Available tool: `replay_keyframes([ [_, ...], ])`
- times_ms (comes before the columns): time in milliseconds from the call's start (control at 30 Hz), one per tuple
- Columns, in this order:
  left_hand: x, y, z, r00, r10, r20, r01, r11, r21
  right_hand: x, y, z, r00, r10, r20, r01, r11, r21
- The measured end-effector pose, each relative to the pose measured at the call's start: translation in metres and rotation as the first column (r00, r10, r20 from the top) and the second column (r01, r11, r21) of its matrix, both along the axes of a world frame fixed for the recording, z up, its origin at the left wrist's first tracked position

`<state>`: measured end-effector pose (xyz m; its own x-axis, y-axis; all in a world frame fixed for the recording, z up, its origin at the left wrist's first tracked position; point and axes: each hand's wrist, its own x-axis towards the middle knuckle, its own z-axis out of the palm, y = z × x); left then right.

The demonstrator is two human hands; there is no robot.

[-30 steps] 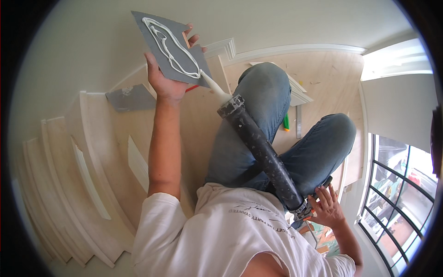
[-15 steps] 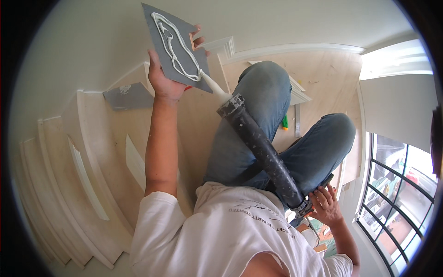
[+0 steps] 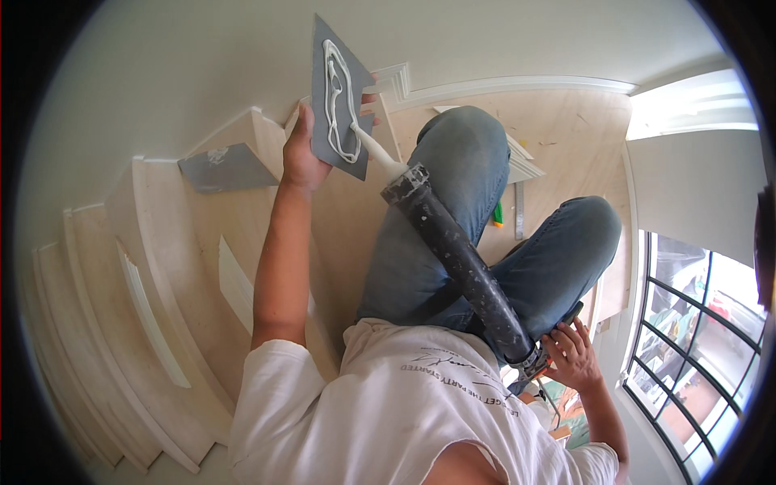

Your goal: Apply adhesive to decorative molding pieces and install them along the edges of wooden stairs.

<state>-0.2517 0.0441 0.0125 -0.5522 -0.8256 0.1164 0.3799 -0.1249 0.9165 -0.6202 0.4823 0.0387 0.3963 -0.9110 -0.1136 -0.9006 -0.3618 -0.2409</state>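
Note:
My left hand point(image 3: 302, 158) holds up a flat grey board point(image 3: 343, 105), thumb at its near edge and fingertips showing past the far edge. A looping white bead of adhesive point(image 3: 330, 105) lies on the board's face. A black, paint-spattered caulking gun point(image 3: 469, 271) slants across my lap. Its white nozzle point(image 3: 378, 151) reaches up to the board, the tip touching or very close to the bead. At the gun's lower right end, my right hand point(image 3: 575, 362) is closed around the handle, which is partly hidden by the fingers.
Pale wooden stairs point(image 3: 182, 299) descend on the left, with a second grey piece point(image 3: 226, 168) and white strips point(image 3: 149, 315) lying on them. Beyond my bent knees point(image 3: 465, 153) lie white moulding offcuts point(image 3: 524, 166), a metal ruler point(image 3: 520, 210) and a green-and-yellow tool point(image 3: 498, 214). A black-framed window point(image 3: 699, 339) stands right.
My left hand has moved the board to the right and slightly down, turning it more upright and edge-on. The nozzle tip now meets it higher along the bead. The gun has hardly moved.

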Motion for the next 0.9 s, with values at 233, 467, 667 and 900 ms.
replay_keyframes([
  [233,0.007,0.008,-0.015,0.992,0.044,0.119,-0.044,0.999,-0.010,-0.002,0.001,-0.001,1.000,-0.009,0.013,0.009,1.000,0.001],
  [467,0.020,0.019,-0.027,0.961,0.029,0.273,-0.022,0.999,-0.032,-0.003,0.001,0.000,1.000,-0.019,0.022,0.019,0.999,0.026],
  [667,0.031,0.037,-0.039,0.960,0.036,0.278,-0.069,0.992,0.108,-0.007,0.004,0.001,1.000,-0.026,-0.012,0.027,0.999,0.044],
  [900,0.038,0.039,-0.031,0.977,0.181,-0.109,-0.148,0.955,0.259,-0.007,0.007,0.005,0.999,-0.042,-0.002,0.042,0.989,0.144],
])
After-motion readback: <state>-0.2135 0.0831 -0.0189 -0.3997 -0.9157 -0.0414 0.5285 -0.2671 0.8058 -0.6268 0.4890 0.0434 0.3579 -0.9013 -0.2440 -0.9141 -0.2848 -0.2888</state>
